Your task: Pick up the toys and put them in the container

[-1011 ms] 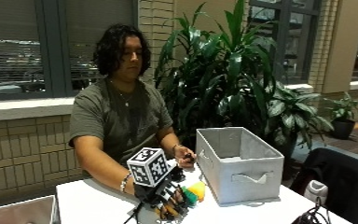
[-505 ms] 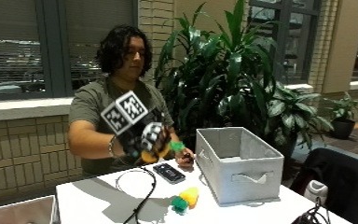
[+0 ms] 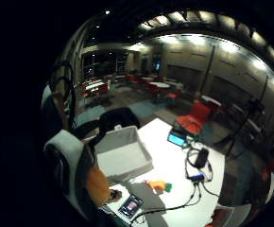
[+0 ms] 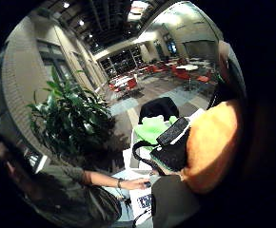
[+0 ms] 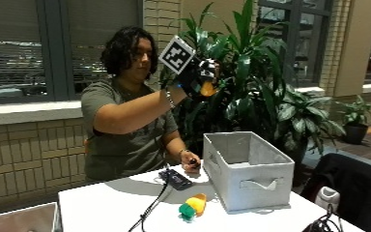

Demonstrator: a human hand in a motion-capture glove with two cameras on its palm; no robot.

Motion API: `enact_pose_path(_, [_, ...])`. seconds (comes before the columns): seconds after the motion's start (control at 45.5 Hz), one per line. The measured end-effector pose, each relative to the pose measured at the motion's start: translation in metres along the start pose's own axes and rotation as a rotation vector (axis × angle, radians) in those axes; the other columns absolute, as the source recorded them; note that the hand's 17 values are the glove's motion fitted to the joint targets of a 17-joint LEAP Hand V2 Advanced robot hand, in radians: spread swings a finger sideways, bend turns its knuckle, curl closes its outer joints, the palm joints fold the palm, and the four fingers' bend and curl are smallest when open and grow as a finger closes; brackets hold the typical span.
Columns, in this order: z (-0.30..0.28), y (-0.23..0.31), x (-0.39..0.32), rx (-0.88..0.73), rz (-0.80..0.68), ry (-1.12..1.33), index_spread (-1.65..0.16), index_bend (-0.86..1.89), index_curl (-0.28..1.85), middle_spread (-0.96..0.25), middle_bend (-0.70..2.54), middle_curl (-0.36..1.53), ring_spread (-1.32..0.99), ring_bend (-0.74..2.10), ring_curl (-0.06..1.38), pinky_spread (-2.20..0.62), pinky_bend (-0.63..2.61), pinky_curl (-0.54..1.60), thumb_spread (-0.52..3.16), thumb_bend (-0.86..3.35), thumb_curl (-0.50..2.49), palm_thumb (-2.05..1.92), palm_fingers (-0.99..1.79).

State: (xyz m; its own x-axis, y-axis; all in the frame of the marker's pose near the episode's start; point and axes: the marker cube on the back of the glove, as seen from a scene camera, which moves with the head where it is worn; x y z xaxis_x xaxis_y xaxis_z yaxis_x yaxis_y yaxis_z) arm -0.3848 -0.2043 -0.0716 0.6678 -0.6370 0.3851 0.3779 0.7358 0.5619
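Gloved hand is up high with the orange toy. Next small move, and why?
Probably lower the right hand toward the grey container and bring it over the open top. The hand grips the orange toy well above the container and to the person's side of it, so releasing now would likely miss.

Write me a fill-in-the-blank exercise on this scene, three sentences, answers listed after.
1. The gloved right hand, raised above the grey container, grips a toy coloured ____.
2. The yellow and green toy lies on the white ____.
3. The bare left hand rests beside the ____ on the table.

Missing words: orange; table; phone
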Motion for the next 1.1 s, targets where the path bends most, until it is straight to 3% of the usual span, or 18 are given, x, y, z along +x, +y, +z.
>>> enact_pose_path(0.088, [0.028, -0.009, 0.004, -0.044, 0.065, 0.055, -0.49, 0.48, 0.62, -0.50, 0.86, 0.73, -0.44, 1.19, 0.57, -0.43, 1.07, 0.49, 0.94, 0.10, 0.76, 0.57, 1.04])
enact_pose_path(0.154, [0.054, -0.002, 0.013, -0.164, 0.108, 0.101, -0.48, 0.45, 0.65, -0.49, 0.79, 0.73, -0.42, 1.17, 0.57, -0.43, 1.07, 0.48, 0.93, 0.05, 0.76, 0.52, 0.93])
enact_pose_path(0.198, [0.070, 0.009, 0.019, -0.258, 0.102, 0.121, -0.46, 0.41, 0.67, -0.47, 0.73, 0.71, -0.41, 1.17, 0.57, -0.38, 1.00, 0.47, 1.00, -0.01, 0.72, 0.41, 0.70])
enact_pose_path(0.264, [0.086, 0.028, 0.028, -0.355, 0.070, 0.153, -0.44, 0.53, 0.72, -0.40, 0.61, 0.68, -0.36, 0.85, 0.52, -0.23, 0.90, 0.50, 1.11, -0.14, 0.59, 0.09, 0.00])
enact_pose_path(0.308, [0.090, 0.038, 0.038, -0.373, 0.055, 0.184, -0.43, 0.51, 0.71, -0.34, 0.56, 0.66, -0.32, 0.72, 0.50, -0.18, 0.92, 0.50, 1.10, -0.14, 0.55, -0.02, -0.16])
enact_pose_path(0.395, [0.089, 0.056, 0.064, -0.381, 0.079, 0.228, -0.44, 0.45, 0.63, -0.28, 0.47, 0.60, -0.30, 0.61, 0.39, -0.11, 0.85, 0.39, 1.09, -0.11, 0.49, -0.10, -0.04])
enact_pose_path(0.505, [0.081, 0.084, 0.101, -0.454, 0.129, 0.234, -0.43, 0.28, 0.54, -0.28, 0.41, 0.56, -0.35, 0.82, 0.36, -0.10, 0.86, 0.34, 1.10, -0.08, 0.43, -0.10, 0.28])
enact_pose_path(0.615, [0.082, 0.127, 0.141, -0.562, 0.158, 0.258, -0.43, 0.11, 0.47, -0.32, 0.50, 0.59, -0.41, 1.08, 0.45, -0.23, 0.91, 0.35, 1.15, -0.04, 0.40, -0.05, 0.57])
enact_pose_path(0.835, [0.113, 0.243, 0.214, -0.839, 0.279, 0.301, -0.42, 0.09, 0.40, -0.41, 0.63, 0.70, -0.44, 1.36, 0.59, -0.37, 0.99, 0.41, 1.24, 0.01, 0.38, 0.06, 0.65])
enact_pose_path(1.099, [0.138, 0.292, 0.239, -0.836, 0.328, 0.342, -0.43, 0.22, 0.38, -0.56, 0.87, 0.93, -0.52, 1.56, 0.72, -0.42, 1.16, 0.50, 1.26, 0.02, 0.37, 0.16, 0.66])
